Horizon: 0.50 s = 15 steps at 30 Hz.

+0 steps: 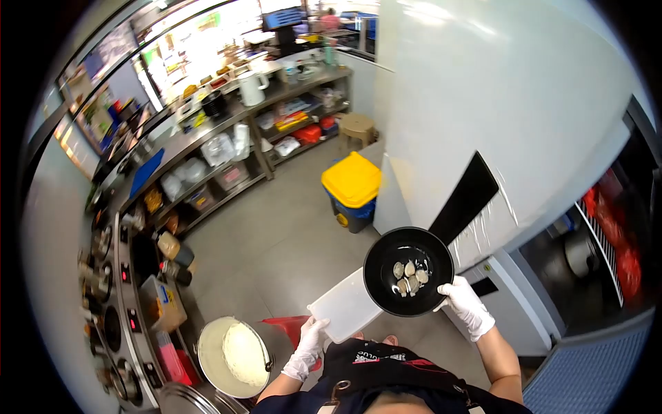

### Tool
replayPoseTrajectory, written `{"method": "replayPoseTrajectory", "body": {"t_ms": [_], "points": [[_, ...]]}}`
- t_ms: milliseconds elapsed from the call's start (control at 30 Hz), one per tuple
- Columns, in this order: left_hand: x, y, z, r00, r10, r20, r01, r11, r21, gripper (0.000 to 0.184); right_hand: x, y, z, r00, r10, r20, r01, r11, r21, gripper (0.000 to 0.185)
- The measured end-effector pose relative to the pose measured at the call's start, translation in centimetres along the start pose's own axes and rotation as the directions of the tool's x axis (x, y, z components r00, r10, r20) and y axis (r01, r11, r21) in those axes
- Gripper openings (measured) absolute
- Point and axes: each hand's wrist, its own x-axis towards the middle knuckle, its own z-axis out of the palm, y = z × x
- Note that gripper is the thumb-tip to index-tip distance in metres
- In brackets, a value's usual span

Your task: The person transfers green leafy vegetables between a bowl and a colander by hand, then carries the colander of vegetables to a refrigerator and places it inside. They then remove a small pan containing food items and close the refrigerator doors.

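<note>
My right hand [466, 308], in a white glove, grips the rim of a round black bowl [380, 298]. Several pale greyish lumps [411, 278], perhaps shellfish meat, lie in it with shiny liquid. In my gloved left hand [307, 349] is one end of a flat whitish plastic lid [345, 308] with rounded corners. The bowl overlaps the lid's far end; whether they touch I cannot tell. Below and left of my left hand stands a large pail [208, 355] with a white substance [245, 353] inside.
On the left runs a counter with several cooktops [112, 324]. A grey bin with a yellow lid [352, 179] stands ahead, near a beige stool [357, 126]. Steel shelves [238, 181] line the back. To the right, an open refrigerator [586, 241] holds red bags and a pot.
</note>
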Motion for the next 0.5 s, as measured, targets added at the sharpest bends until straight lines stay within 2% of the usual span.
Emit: {"method": "replayPoseTrajectory", "body": {"t_ms": [100, 133, 233, 267, 400, 500], "points": [[1.5, -0.4, 3.5, 0.994, -0.010, 0.113, 0.003, 0.998, 0.061, 0.053, -1.1, 1.5, -2.7, 0.994, 0.024, -0.106, -0.022, 1.000, 0.018, 0.024], [1.6, -0.4, 5.3, 0.992, -0.010, 0.128, 0.001, 0.998, 0.069, 0.048, -1.1, 3.1, -4.1, 0.991, 0.008, -0.137, -0.013, 0.999, -0.034, 0.023], [2.5, -1.0, 9.3, 0.981, -0.098, 0.166, 0.083, 0.992, 0.097, 0.049, -3.2, 3.3, -4.9, 0.980, 0.019, -0.196, -0.016, 1.000, 0.019, 0.016], [2.9, -1.3, 10.5, 0.975, -0.108, 0.192, 0.089, 0.990, 0.106, 0.049, -3.9, 2.6, -4.3, 0.977, -0.004, -0.214, 0.029, 0.993, 0.112, 0.017], [4.8, -3.6, 13.9, 0.944, -0.140, 0.299, 0.113, 0.988, 0.106, 0.046, -6.1, 3.8, -6.3, 0.988, 0.015, -0.156, 0.011, 0.987, 0.163, 0.016], [5.5, -5.2, 16.4, 0.933, -0.177, 0.314, 0.148, 0.983, 0.113, 0.038, -6.8, 5.1, -7.1, 0.982, -0.076, -0.172, 0.103, 0.982, 0.157, 0.025]]}}
